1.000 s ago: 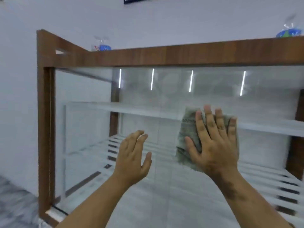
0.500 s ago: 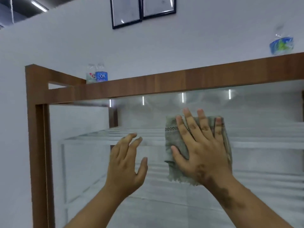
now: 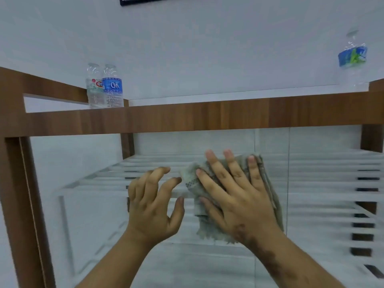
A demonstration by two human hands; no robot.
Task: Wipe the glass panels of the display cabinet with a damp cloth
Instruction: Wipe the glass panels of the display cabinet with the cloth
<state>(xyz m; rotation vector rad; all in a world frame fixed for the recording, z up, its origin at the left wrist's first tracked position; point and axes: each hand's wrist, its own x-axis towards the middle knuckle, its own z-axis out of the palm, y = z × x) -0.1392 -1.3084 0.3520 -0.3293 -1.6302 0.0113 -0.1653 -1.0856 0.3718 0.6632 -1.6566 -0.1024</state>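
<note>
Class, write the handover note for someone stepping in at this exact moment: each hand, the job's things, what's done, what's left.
Right hand: flat, fingers spread, pressing the grey cloth against the front glass panel, upper middle, below the wooden top rail.
Left hand: empty, fingers loosely bent, beside the cloth.
Done: cannot tell how much glass is wiped.
Left: the remaining front glass and the side panel.

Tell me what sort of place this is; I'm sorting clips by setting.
Probably a shop or office interior: a wood-framed glass display cabinet with bare white slatted shelves, framed pictures on a plain wall, and water bottles standing on top.
</note>
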